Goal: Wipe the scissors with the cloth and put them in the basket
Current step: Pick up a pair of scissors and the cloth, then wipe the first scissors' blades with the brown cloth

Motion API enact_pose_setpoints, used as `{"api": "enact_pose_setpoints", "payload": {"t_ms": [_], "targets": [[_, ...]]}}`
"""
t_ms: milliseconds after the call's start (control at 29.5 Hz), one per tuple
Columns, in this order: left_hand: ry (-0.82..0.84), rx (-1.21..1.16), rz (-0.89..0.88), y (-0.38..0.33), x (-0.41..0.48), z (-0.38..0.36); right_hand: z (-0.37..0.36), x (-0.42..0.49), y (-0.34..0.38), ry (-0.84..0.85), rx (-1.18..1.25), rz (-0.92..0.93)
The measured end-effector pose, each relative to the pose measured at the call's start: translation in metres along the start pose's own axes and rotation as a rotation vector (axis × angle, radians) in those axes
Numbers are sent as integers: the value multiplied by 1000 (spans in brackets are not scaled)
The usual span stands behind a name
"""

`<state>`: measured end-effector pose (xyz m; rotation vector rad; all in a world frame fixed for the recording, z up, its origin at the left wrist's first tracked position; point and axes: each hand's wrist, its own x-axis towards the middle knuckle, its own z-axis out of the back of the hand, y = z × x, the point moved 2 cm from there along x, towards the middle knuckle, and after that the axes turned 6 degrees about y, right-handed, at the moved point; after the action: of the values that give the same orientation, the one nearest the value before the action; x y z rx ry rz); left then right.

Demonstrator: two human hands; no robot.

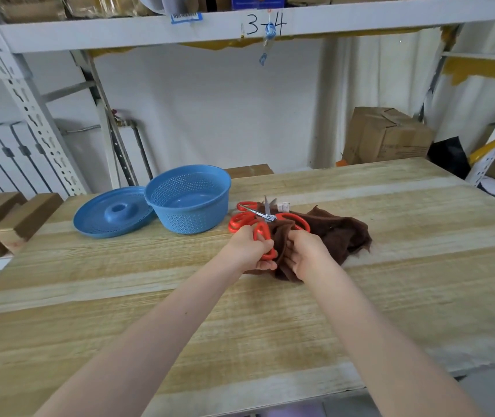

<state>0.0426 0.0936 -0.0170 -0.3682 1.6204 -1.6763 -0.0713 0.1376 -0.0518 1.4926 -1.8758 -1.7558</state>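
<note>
left hand [247, 250] gripping scissors [261, 233], right hand [306, 254] gripping cloth [340, 233]

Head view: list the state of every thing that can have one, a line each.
basket: upright, uncovered, empty.
lid: off, lying beside the basket.
held scissors: blades spread, handle gripped by left hand.
other scissors: lying on the table.
cloth: crumpled, gripped by right hand.

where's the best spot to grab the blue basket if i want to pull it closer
Grip the basket by its rim at the near edge, coming from above. It stands upright and open, so the lip is exposed there. The lid crowds its left side and scissors lie close on its right.
</note>
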Motion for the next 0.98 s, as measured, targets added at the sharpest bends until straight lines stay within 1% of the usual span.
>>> {"api": "enact_pose_setpoints", "payload": {"t_ms": [136,271,339,441,577,747,848,916,984], "targets": [[18,41,-54,-2,-1,-8,-9,-2,-2,40,162,-76],[71,77,-29,-8,-2,-9,-10,-1,-3,126,208,9],[107,139,-9,-9,-3,-9,-10,-4,-2,160,189,5],[136,204,-11,-8,-5,-14,-11,-4,1,100,128,-19],[90,131,-39,-6,-5,-16,-12,-3,4,-6,122,56],[71,83,-74,-5,-7,-17,-9,-5,-3,1,157,47],[85,154,-78,-8,-8,-16,-9,-5,-1,7,148,63],[97,187,-62,-8,-9,-16,-11,-5,3,-24,151,76],[106,159,-46,-8,-9,-17,-9,-4,3,-67,142,96]]}}
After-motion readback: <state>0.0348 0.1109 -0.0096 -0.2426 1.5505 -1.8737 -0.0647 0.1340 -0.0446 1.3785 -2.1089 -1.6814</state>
